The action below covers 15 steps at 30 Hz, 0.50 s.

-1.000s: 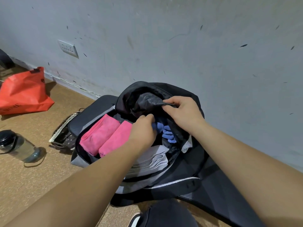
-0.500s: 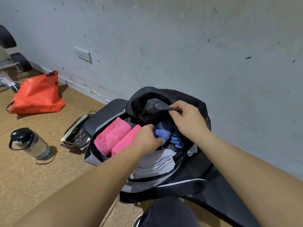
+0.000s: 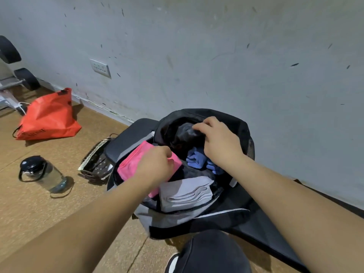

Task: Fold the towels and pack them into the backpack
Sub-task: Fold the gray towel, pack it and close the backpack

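Note:
A black and grey backpack (image 3: pixel 173 219) lies open on the floor against the wall. Inside it lie a folded pink towel (image 3: pixel 131 162), a folded grey towel (image 3: pixel 185 192) and a bunched blue towel (image 3: pixel 197 158). My left hand (image 3: pixel 155 164) is over the pink towels with curled fingers; whether it holds one I cannot tell. My right hand (image 3: pixel 218 140) grips the dark inner lining (image 3: pixel 185 133) at the top of the bag's opening, just above the blue towel.
An orange bag (image 3: pixel 47 117) lies by the wall at the left. A clear water bottle with a black lid (image 3: pixel 43 174) lies on the cork floor. A dark patterned pouch (image 3: pixel 96 164) sits beside the backpack. My knee (image 3: pixel 212 253) is at the bottom.
My left hand has moved left from the blue towel onto the pink towels. My right hand keeps hold of the bag's lining. The view has shifted left.

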{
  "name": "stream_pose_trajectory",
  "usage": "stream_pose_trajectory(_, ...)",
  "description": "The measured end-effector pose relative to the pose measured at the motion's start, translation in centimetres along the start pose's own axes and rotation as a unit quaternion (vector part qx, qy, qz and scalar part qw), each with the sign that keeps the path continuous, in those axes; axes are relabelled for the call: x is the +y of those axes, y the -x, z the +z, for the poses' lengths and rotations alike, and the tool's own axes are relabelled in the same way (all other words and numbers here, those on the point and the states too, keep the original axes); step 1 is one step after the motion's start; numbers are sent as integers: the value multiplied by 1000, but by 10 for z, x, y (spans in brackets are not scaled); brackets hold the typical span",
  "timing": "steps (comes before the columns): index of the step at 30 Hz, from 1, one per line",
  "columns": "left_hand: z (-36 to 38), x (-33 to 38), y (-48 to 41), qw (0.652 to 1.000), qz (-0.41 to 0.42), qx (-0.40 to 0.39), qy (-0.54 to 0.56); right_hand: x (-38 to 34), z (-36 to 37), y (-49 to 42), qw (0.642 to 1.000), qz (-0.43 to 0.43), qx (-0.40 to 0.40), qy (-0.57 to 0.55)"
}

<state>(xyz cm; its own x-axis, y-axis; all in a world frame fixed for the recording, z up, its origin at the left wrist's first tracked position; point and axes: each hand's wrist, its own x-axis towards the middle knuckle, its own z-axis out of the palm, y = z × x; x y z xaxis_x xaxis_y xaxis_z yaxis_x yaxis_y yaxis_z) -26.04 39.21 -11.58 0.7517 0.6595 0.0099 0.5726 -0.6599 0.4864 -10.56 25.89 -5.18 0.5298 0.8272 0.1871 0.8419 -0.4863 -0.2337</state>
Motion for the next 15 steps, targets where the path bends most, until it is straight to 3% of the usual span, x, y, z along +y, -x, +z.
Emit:
stream_pose_trajectory(3,-20,-31,21,985,6,-82,-153,-17,20,-8,980,-87,-36,173)
stream_pose_trajectory(7,-12,-49,37,970,38,-171,-171,-35,35,-13,959,-44,-94,265)
stream_pose_trajectory(11,-7,-47,35,962,62,-169,-206,-35,40,-26,942,-49,-77,323)
stream_pose_trajectory(15,-15,-51,25,975,76,-143,-154,-23,36,-37,950,-76,-25,302)
